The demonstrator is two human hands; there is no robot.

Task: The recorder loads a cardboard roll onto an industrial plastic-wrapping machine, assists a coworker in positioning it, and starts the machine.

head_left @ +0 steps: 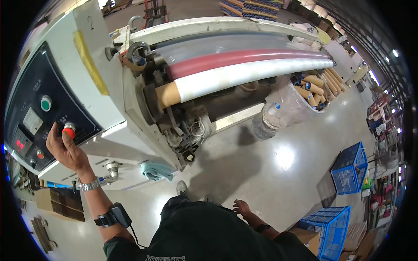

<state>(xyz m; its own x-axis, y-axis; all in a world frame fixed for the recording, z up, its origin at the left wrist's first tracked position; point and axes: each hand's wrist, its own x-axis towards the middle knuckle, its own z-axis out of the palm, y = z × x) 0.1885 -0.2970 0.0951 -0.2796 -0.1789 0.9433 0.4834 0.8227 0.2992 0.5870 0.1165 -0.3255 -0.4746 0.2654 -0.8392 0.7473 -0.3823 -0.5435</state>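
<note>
My left hand is raised to the dark control panel of a white machine, its fingers extended and apart. Its thumb lies at the red mushroom-shaped push button; whether it presses cannot be told. Above that sits a green push button. To the right of the panel, a white-wrapped roll on a brown cardboard core spans the machine, in front of a red roller. Low beside my body hangs my right hand, holding nothing, with its fingers loosely apart.
A light-blue cloth hangs at the machine's lower edge. Under the roll's far end stands a plastic-lined bin of cardboard tubes. Blue crates stand on the floor at the right. A cardboard box is at the lower left.
</note>
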